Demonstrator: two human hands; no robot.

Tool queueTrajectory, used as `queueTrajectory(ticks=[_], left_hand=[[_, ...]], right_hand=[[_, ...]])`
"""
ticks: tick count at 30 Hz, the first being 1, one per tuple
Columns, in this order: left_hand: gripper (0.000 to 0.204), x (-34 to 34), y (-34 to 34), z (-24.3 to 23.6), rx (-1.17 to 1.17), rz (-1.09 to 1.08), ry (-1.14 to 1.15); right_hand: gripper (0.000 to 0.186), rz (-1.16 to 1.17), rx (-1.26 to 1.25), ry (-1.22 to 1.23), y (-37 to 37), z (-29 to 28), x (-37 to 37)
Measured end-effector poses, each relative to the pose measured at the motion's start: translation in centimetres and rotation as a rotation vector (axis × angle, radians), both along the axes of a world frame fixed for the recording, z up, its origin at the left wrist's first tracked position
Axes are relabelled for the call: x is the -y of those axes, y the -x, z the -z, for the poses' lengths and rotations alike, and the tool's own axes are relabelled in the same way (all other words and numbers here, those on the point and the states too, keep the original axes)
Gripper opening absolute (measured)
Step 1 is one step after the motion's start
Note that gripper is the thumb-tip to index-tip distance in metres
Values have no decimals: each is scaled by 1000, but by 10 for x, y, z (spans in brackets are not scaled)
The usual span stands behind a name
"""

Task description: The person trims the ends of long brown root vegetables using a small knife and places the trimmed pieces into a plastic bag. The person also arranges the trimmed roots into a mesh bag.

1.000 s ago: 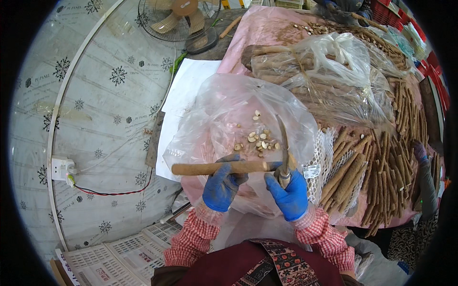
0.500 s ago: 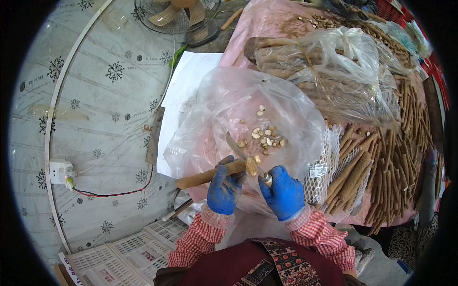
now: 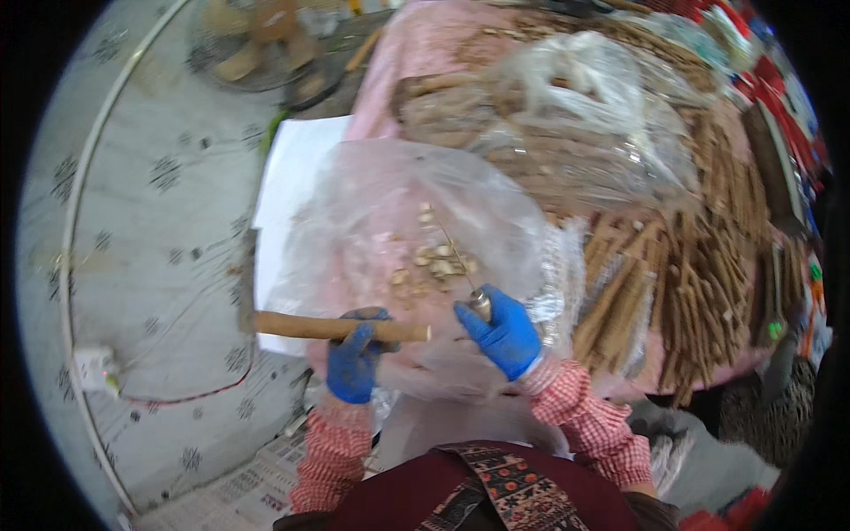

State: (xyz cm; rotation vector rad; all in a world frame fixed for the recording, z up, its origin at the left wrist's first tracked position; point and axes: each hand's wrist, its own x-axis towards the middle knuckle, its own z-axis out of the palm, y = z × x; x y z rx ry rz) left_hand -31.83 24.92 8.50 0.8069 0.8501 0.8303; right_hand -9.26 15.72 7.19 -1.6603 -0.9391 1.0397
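The blue-gloved left hand [image 3: 352,365] was held upright in front of the body, its fingers wrapped around a long, brown, stick-shaped root [image 3: 292,326] near its right part. That root lay almost level across the hand, above the clear plastic sheet [image 3: 341,199], its pale cut end facing right and its longer stretch reaching out to the left. The left forearm, in a red-and-white checked sleeve [image 3: 332,456], rose nearly straight from the lower edge. The blue-gloved right hand [image 3: 509,338] stood apart from the root, angled up and to the left, its fingers clenched around the rounded handle of a thin-bladed knife [image 3: 479,303]. The blade pointed up and slightly left, over small pale cut pieces [image 3: 438,263] scattered on the sheet. The right forearm slanted inward from the lower right. Beyond the right hand, many slender brown roots [image 3: 704,305] were heaped on the pink-covered desk [image 3: 385,93].
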Motion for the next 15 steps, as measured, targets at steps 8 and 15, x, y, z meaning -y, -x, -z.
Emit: queueTrajectory(ticks=[8, 15], left_hand=[[30, 40, -121, -36, -454, 721, -254], [44, 108, -243, -58, -526, 1046, -794]], right_hand=[[39, 22, -25, -167, -36, -32, 96], [36, 890, -142, -49, -81, 9, 233]])
